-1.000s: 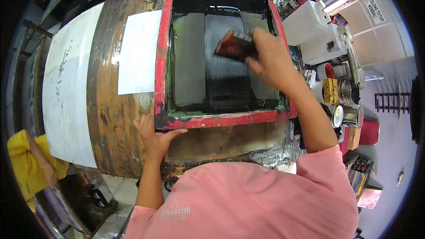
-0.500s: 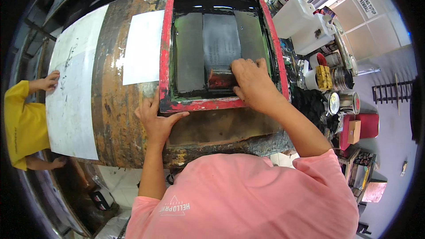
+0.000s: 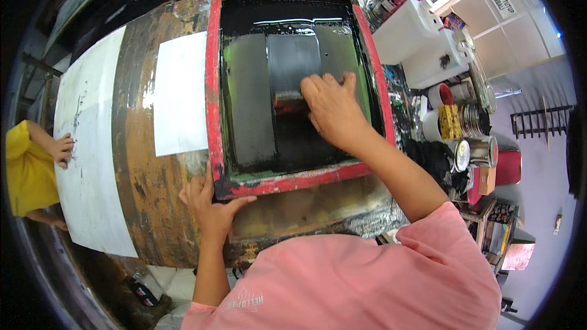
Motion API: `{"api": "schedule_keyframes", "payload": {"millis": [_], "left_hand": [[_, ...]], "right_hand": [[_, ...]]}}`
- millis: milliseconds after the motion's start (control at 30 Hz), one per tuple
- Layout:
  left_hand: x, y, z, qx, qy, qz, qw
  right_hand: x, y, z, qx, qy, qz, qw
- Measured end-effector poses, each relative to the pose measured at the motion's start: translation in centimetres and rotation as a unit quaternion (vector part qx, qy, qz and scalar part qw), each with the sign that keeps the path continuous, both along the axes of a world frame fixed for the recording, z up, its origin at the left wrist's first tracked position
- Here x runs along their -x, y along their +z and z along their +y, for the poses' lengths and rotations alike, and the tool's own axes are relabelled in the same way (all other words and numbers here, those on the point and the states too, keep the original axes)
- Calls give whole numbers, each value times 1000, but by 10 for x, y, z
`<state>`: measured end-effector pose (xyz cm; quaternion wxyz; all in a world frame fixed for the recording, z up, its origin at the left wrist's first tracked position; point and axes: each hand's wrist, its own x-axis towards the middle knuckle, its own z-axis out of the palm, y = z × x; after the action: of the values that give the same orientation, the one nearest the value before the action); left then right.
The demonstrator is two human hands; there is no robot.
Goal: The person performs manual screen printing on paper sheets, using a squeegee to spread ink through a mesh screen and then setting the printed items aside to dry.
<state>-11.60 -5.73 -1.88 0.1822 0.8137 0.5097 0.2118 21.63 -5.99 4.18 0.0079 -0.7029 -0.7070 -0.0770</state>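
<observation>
My right hand [image 3: 335, 109] grips a squeegee [image 3: 290, 102] whose edge rests on the mesh of a screen-printing frame [image 3: 299, 182]. The frame has a red, ink-stained border. Behind the squeegee runs a smooth grey-black strip [image 3: 293, 58] of mesh, and thick black ink [image 3: 275, 9] pools along the far end. At the frame's near left corner, my left hand [image 3: 210, 203] lies with thumb and forefinger spread along the two outer sides. A white sheet [image 3: 181, 95] sits on the table left of the frame. My right fingers partly cover the squeegee.
The stained wooden table [image 3: 162, 220] carries a large white board [image 3: 92, 146] at far left, where a person in yellow [image 3: 30, 168] rests a hand. To the right stand white jerrycans [image 3: 406, 33], paint tins [image 3: 483, 150], a yellow sponge [image 3: 449, 122] and dark rags [image 3: 428, 156].
My right hand has pushed the squeegee away from the frame's near edge toward its far end. The whole scene sits lower in view. My left hand stays at the corner.
</observation>
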Motion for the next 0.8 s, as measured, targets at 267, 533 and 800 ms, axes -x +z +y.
{"api": "schedule_keyframes", "payload": {"millis": [267, 533, 800], "left_hand": [[4, -1, 2, -16, -11, -14, 1000], [7, -9, -3, -66, 9, -56, 996], [-6, -1, -9, -20, 3, -192, 981]], "right_hand": [[-98, -17, 150, -89, 6, -53, 995], [-125, 2, 177, -3, 10, 36, 999], [-89, 51, 25, -95, -3, 214, 972]]}}
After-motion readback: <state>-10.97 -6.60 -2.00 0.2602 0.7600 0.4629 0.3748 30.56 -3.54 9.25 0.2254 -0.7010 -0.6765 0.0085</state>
